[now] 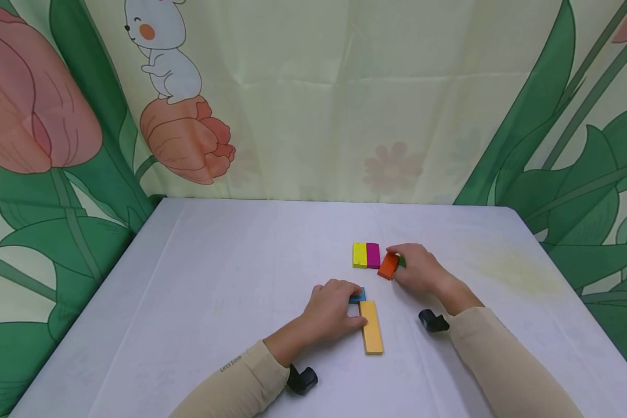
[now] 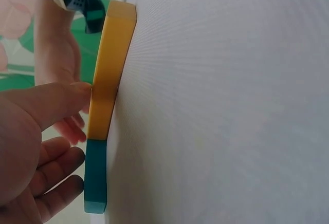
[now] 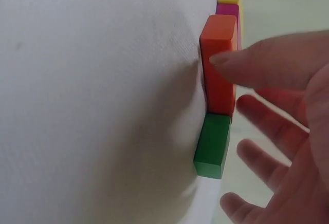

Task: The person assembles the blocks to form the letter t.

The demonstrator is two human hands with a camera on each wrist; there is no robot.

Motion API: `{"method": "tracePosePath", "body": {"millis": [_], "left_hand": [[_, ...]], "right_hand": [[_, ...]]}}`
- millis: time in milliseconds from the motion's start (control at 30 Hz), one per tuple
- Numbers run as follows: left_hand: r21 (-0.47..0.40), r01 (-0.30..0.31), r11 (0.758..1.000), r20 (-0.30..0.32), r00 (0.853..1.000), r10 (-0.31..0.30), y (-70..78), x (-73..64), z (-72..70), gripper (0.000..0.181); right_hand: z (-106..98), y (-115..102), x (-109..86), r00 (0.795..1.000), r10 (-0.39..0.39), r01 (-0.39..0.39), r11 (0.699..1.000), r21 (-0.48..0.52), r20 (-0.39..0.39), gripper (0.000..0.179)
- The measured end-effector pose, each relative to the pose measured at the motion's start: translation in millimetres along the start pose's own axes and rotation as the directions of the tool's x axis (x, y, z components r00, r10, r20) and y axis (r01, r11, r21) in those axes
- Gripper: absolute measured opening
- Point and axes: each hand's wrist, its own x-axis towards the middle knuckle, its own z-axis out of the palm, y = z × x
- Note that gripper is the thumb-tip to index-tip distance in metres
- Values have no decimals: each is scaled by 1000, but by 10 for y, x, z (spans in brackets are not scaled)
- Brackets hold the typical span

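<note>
Under the thumb of my left hand (image 1: 330, 309) lies a long yellow-orange block (image 1: 372, 334). The other fingers of that hand reach over a short blue block (image 1: 357, 297), which meets the long block's far end. In the left wrist view the blue block (image 2: 95, 175) shows teal, with fingertips along it. My right hand (image 1: 420, 270) pinches an orange block (image 1: 388, 266), tilted relative to its neighbours, between thumb and index finger. Against its end sits a green block (image 3: 212, 144), mostly hidden by the right hand in the head view.
Side by side, a yellow block (image 1: 359, 255) and a magenta block (image 1: 373, 255) lie just left of the orange one. A white cloth (image 1: 214, 278) covers the table. Behind its far edge hangs a printed curtain (image 1: 303, 116). Black wrist cameras (image 1: 303, 381) sit at both cuffs.
</note>
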Motion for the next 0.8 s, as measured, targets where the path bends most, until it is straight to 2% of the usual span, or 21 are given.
{"method": "tracePosePath", "body": {"millis": [200, 433, 800], "left_hand": [[10, 4, 1000, 2, 1000, -4, 8, 4, 6, 57], [19, 6, 1000, -6, 1000, -6, 13, 8, 9, 58], [14, 8, 1000, -11, 1000, -8, 6, 7, 8, 59]], "right_hand": [[27, -9, -31, 999, -33, 33, 999, -2, 8, 60], [51, -17, -47, 999, -44, 43, 998, -45, -24, 56], [40, -50, -102, 999, -22, 20, 998, -60, -38, 52]]}}
